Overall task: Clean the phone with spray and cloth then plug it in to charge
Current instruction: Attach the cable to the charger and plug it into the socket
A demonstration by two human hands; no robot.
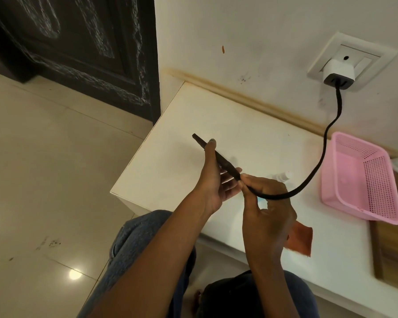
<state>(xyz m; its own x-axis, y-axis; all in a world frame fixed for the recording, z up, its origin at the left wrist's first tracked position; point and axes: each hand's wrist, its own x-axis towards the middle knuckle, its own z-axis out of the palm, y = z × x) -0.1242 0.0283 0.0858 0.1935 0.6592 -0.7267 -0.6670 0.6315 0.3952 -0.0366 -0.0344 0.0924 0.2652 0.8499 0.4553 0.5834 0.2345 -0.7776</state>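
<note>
Right hand (265,203) pinched the cable (317,166) at the phone (216,157), held edge-on by the left hand (213,180) over the table (216,111); pushing straight, not angled, seemed wise.

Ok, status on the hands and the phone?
Left hand holds phone edge-on. Right hand pinches cable end at phone's bottom. Charger in wall socket. Nothing in the way.
</note>
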